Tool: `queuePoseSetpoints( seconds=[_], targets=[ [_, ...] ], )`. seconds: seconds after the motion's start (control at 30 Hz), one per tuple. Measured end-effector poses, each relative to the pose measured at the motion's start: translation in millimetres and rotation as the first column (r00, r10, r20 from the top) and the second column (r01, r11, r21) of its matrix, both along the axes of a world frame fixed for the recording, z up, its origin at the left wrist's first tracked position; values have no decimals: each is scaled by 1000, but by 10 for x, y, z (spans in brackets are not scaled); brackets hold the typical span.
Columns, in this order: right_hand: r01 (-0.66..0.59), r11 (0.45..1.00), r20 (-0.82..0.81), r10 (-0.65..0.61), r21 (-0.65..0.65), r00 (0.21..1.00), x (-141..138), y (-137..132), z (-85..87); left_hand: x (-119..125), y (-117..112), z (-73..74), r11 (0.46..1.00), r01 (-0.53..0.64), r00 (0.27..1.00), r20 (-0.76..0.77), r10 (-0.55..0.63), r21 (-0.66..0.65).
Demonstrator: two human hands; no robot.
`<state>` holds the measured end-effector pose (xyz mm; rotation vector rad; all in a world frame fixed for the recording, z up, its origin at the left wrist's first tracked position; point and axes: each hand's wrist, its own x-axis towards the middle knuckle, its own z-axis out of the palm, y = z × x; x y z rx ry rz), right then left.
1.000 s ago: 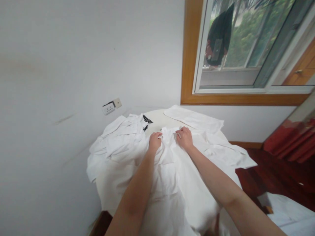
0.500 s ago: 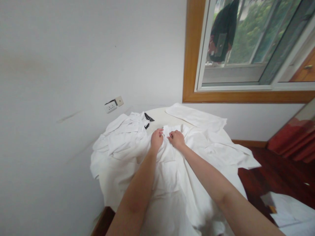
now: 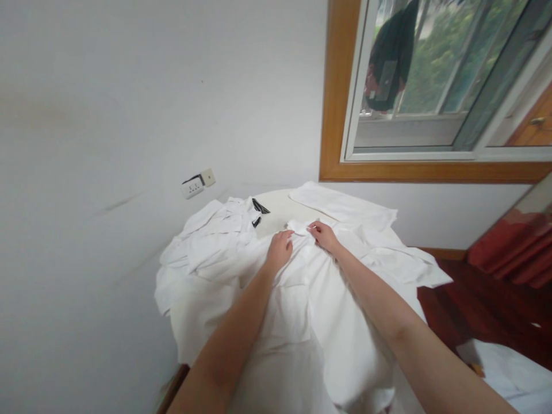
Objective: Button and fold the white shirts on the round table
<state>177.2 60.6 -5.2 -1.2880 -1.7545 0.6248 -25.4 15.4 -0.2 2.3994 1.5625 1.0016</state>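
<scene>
A white shirt point(image 3: 287, 313) lies spread over the round table, its front towards me and its lower part hanging over the near edge. My left hand point(image 3: 280, 248) is at the left side of the collar, fingers closed on the cloth. On the other side of the neck opening, my right hand point(image 3: 323, 234) pinches the collar edge between thumb and fingers. Folds run down the shirt between my forearms. Whether buttons are at my fingertips is too small to tell.
The cream tabletop point(image 3: 276, 206) shows at the back. Left lies a bunched white garment point(image 3: 215, 230) beside a black striped piece point(image 3: 260, 206). A flat white cloth point(image 3: 340, 202) lies back right. White fabric point(image 3: 509, 368) is low at the right. A wall socket point(image 3: 192, 187) and window point(image 3: 414, 155) are behind.
My right hand has moved slightly right and away from me along the collar. My left hand has shifted a little right and nearer. The front's right side is spread wider.
</scene>
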Motion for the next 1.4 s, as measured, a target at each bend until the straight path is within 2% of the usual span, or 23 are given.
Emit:
queuePoseSetpoints(
  seconds=[0.1, 0.27, 0.4, 0.5, 0.6, 0.7, 0.9, 0.97, 1.03, 1.2, 1.3, 1.4],
  targets=[
    [-12, 999, -44, 11, -30, 999, 31, 36, 8, 26, -157, 53, 1000, 3, 989, -147, -1, 17],
    [0, 999, 1, 0, -50, 1000, 16, 1, 14, 46, -248, 166, 984, -154, 951, -257, 171, 83],
    [-9, 1000, 207, 15, -29, 978, 12, -81, 53, -72, -142, 191, 943, -328, 900, -283, 331, 61],
    [3, 1000, 437, -10, 16, 899, -28, -159, 102, -218, -52, 179, 897, -439, 843, -323, 431, 51],
    [23, 998, 574, -53, 59, 817, -85, -234, 141, -300, 47, 193, 863, -500, 794, -356, 492, 77],
    [26, 997, 607, -64, 72, 792, -116, -273, 162, -272, 207, 255, 886, -461, 809, -385, 444, 53],
    [14, 997, 582, -53, 71, 811, -100, -276, 178, -163, 600, 415, 949, -247, 924, -343, 170, -196],
    [14, 997, 580, -58, 80, 813, -96, -276, 177, -188, 679, 449, 945, -133, 964, -260, 53, -300],
    [18, 996, 569, -65, 88, 819, -95, -271, 170, -239, 720, 465, 922, -49, 988, -154, -12, -385],
    [68, 995, 516, -93, 68, 851, -98, -237, 137, -366, 728, 416, 912, 113, 993, 10, -119, -395],
    [80, 995, 503, -103, 67, 858, -100, -229, 134, -383, 719, 358, 904, 85, 996, 43, -73, -419],
    [94, 992, 481, -122, 83, 868, -104, -237, 145, -312, 672, 314, 930, -123, 992, -81, 101, -346]
  ],
)
